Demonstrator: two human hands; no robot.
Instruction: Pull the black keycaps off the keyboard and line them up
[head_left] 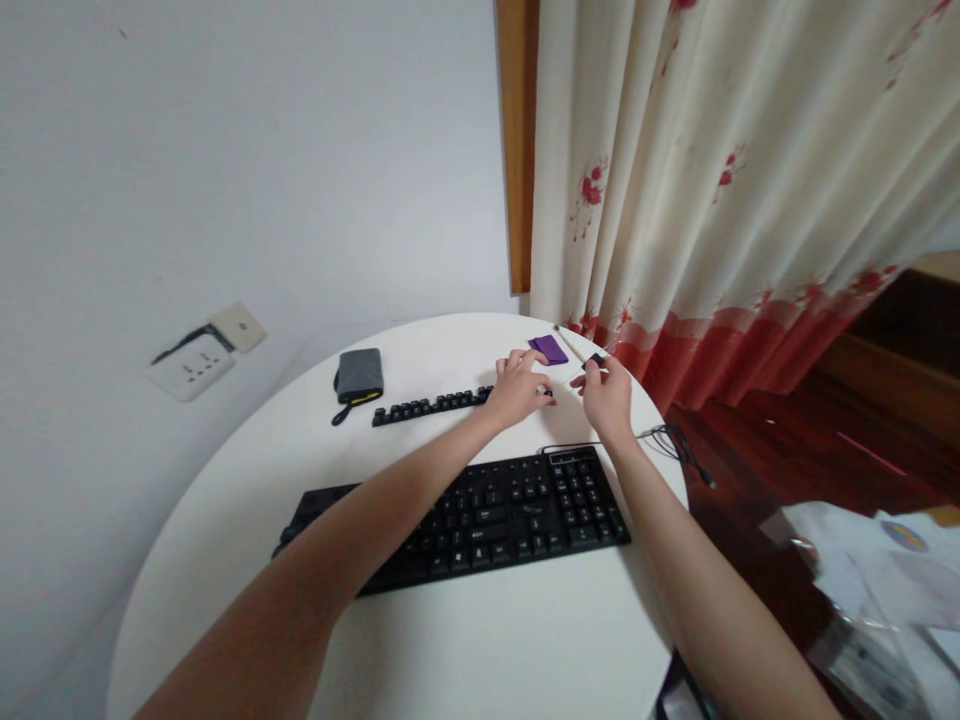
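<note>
My left hand reaches over the right end of a narrow row of black keys. Its fingers are bent around that end, which they partly hide. To its right, my right hand pinches a small black piece between thumb and fingers. A thin pale stick runs from beside this piece toward the back edge; whether the two are joined I cannot tell. Below both hands lies a black keyboard, its left part covered by my left forearm. A folded purple cloth lies just beyond my left fingertips.
A grey pouch with a dark loop sits at the back left of the round white table. A black cable hangs over the right edge. Wall sockets, a floral curtain and plastic bags surround the table.
</note>
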